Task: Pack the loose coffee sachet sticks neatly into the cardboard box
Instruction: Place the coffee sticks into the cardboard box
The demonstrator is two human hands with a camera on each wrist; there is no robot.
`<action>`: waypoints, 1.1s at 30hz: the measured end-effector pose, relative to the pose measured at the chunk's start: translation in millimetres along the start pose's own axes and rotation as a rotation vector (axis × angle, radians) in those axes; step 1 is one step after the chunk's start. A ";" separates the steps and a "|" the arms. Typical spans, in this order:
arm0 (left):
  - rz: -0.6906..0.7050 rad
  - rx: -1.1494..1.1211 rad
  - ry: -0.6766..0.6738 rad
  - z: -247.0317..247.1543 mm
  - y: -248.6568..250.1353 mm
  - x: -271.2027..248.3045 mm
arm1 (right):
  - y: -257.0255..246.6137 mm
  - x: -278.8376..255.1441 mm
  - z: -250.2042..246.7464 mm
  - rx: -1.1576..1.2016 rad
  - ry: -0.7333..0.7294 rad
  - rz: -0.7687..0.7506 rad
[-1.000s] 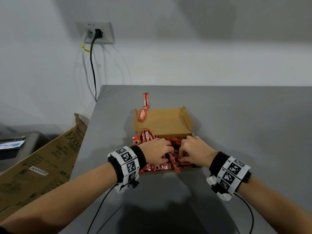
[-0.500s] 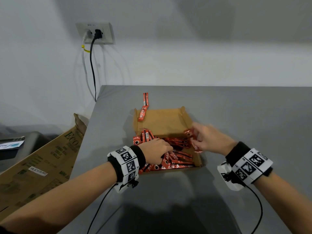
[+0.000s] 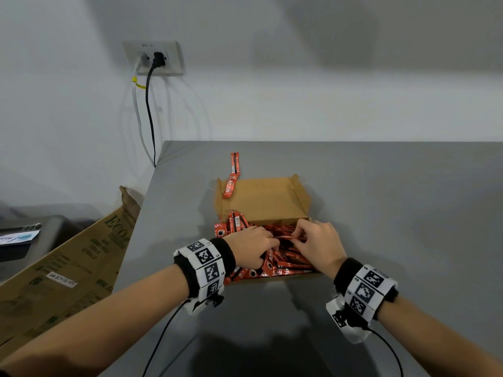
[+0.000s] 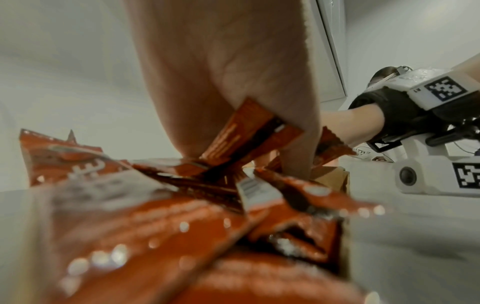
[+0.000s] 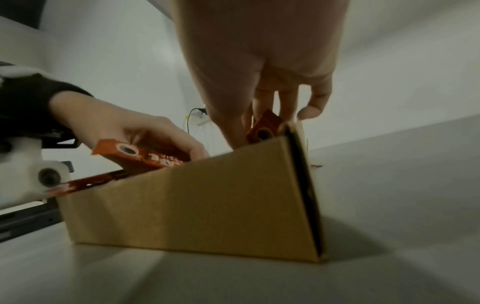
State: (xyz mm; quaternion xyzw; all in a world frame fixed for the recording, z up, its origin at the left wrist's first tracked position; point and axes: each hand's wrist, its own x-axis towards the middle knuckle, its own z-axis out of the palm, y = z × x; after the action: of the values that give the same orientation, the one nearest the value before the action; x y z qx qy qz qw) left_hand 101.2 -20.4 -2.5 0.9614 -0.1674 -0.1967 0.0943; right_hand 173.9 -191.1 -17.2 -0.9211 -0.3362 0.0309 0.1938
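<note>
Now my right hand (image 3: 317,244) is back over the cardboard box (image 3: 262,198), its fingertips pinching the end of one sachet stick (image 5: 263,128) low against the right wall; half a second ago that hand was out past the box's right edge with a stick held clear of the pile, so I judge this stick is being laid in line with the rest; my left hand (image 3: 251,247) has kept its place, fingers curled round a bundle of sticks (image 4: 233,139) and pressing it down at the left of the heap. The heap of sachet sticks (image 3: 285,263) fills the near half of the one box, crossed and overlapping, too tangled for me to count; a few stand up at the near-left corner. Two sticks remain outside the pile: one (image 3: 230,186) draped over the far-left wall, one (image 3: 235,163) flat on the grey table (image 3: 394,213) just beyond it; both must still come in, and the heap wants straightening.
</note>
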 end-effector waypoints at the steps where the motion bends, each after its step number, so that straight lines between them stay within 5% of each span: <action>1: -0.009 -0.006 -0.007 -0.3 -0.1 -0.4 | -1.3 1.2 1.0 -0.031 -0.001 0.013; 5: -0.041 -0.033 -0.019 -1.8 0.3 -1.7 | -2.7 6.7 0.4 -0.103 -0.056 0.058; 17: -0.022 -0.017 0.024 -5.4 3.6 -3.4 | 0.0 19.8 0.5 -0.331 -0.167 -0.205; 25: -0.026 -0.040 0.042 -4.7 4.0 -3.1 | 13.9 21.7 -13.0 -0.405 -0.155 -0.183; 33: -0.034 -0.090 0.042 -6.0 4.4 -3.5 | 14.0 19.5 -7.6 -0.094 -0.160 -0.070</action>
State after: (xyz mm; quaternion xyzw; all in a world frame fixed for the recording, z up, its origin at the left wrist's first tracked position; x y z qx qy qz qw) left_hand 99.4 -22.6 5.3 0.9629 -0.1400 -0.1852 0.1376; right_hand 198.9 -191.1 -14.1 -0.9115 -0.3837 0.0816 0.1240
